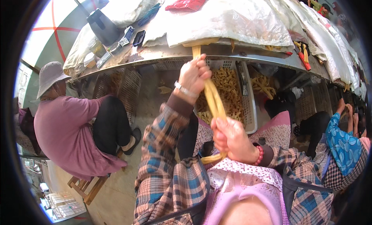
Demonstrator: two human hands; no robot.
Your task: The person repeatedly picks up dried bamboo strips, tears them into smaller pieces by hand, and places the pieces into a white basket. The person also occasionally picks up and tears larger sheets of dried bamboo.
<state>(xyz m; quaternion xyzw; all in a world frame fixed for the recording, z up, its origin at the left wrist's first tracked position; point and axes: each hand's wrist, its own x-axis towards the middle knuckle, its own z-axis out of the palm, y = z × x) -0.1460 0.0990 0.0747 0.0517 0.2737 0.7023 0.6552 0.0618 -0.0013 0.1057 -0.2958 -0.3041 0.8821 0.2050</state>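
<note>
A long, pale yellow, flexible strip (214, 97) runs doubled between my two fists; its material is not certain. My left hand (194, 75) grips its upper part just below the table edge, and the strip continues up to the plastic-covered tabletop. Nearer my lap, my right hand (234, 139) is closed around the lower part, with a tail hanging out beneath it. Under the strip stands a white perforated plastic crate (250, 108) holding many short, knotted yellow pieces (225, 82).
White plastic sheeting (232, 18) covers the table; its metal edge (247, 57) crosses above the crate. A red-handled tool (303, 58) lies at right. A person in a hat (66, 123) sits at left by a wooden stool (88, 190); another person in blue (344, 143) sits at right.
</note>
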